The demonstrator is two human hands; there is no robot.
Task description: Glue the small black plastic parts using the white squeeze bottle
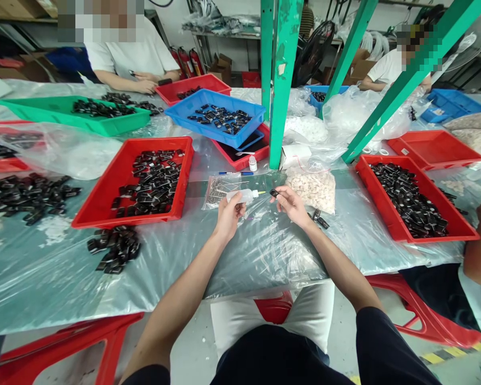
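You wear a black short-sleeved top (pixel 388 350); its sleeves (pixel 144 377) show lower left and lower right of the frame. Your forearms (pixel 184 299), left hand (pixel 229 214) and right hand (pixel 292 204) are bare.

Left hand (pixel 229 211) points squeeze bottle (pixel 242 196) at right hand's (pixel 291 203) black part (pixel 273 192).
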